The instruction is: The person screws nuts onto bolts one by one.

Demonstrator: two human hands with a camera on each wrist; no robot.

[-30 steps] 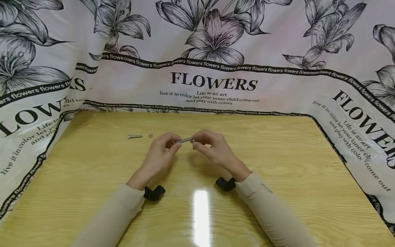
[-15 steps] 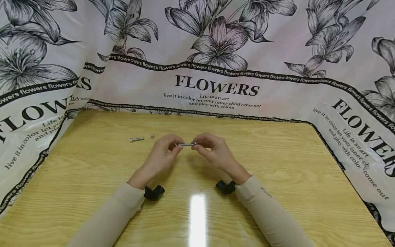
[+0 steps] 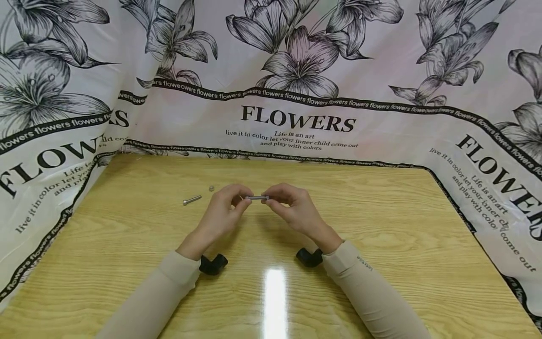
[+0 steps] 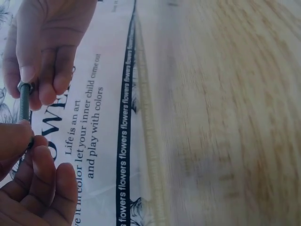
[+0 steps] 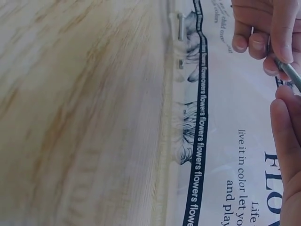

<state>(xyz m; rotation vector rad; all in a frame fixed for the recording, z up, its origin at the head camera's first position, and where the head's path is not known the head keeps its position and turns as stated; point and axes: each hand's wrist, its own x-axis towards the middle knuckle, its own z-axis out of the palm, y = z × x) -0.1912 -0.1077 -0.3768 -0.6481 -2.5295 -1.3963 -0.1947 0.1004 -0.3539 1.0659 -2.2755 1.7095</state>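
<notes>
Level between my two hands is a threaded metal bolt [image 3: 257, 197]. The thumb and fingers of my left hand [image 3: 222, 212] pinch its left end, which the fingertips hide. At the opposite end, my right hand [image 3: 296, 209] pinches a nut [image 4: 21, 87] sitting around the bolt's tip in the left wrist view. Bare thread shows between the two sets of fingertips. In the right wrist view the bolt [image 5: 290, 74] runs from the left hand's fingers toward the right fingertips. Both hands are raised above the table.
A second bolt [image 3: 192, 200] lies slanted on the wooden table [image 3: 381, 226], left of the left hand. Just beyond it is a small nut [image 3: 211, 188]. A flower-printed sheet [image 3: 296, 127] borders the table at the back and sides. Black wrist mounts [image 3: 213, 264] hang under the sleeves.
The held bolt has turned from slanted to level between the fingers. The loose bolt on the table has rolled nearer and swung to a slant. The whole head view has shifted slightly.
</notes>
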